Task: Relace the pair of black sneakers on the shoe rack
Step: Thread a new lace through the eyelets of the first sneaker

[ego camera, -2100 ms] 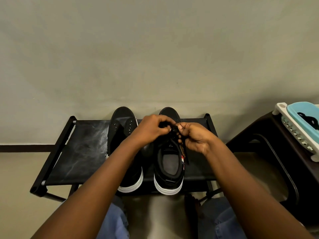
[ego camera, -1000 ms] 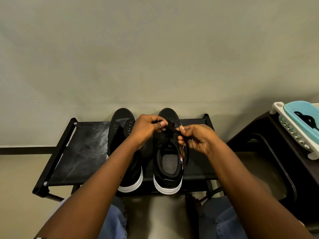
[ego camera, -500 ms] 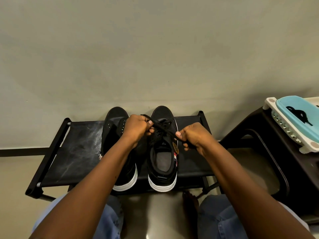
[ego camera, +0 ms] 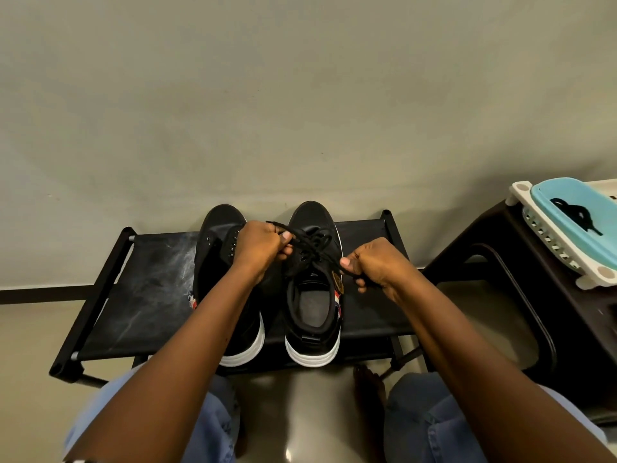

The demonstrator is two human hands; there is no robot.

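Black fabric covers the shoe rack, where both sneakers stand side by side, toes to the far wall. On the left sneaker the eyelets are bare. The left hand pinches one end of the lace over the right sneaker. The right hand has its grip curled round the other end, drawn near and right. Both ends likely want an even pull, so the lengths match and the crossings lie flat. At far right a spare lace lies in a blue basket, probably for the left sneaker.
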